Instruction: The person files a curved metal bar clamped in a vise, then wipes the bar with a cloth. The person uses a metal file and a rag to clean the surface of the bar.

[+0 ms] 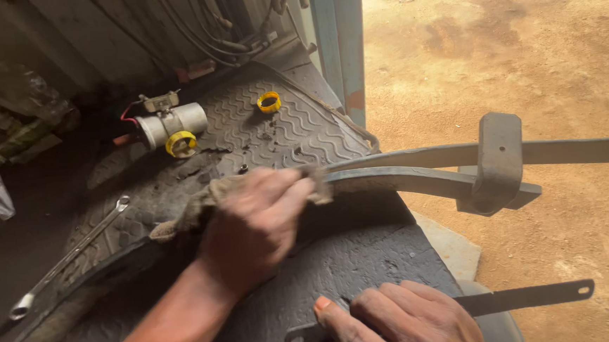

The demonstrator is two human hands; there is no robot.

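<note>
Grimy cloth (201, 205) sat bunched under the left hand (255, 220), whose grip was clenched on it and pressed onto the curved metal leaf bar (418, 178). The right hand (398, 324) lay flat over a thin metal strip (530, 296), pinning it rather than clasping it. Both bars rested on a dark rubber mat (316, 131) with a wavy tread, reaching out past its edge. A spanner (67, 257), a grey cylinder (172, 123) and two yellow rings (268, 101) lay farther back. Beyond a blue post (339, 42) spread sunlit sandy ground (523, 59).

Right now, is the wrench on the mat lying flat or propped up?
Lying flat: the wrench rests lengthwise on the rubber mat, untouched by either hand.
</note>
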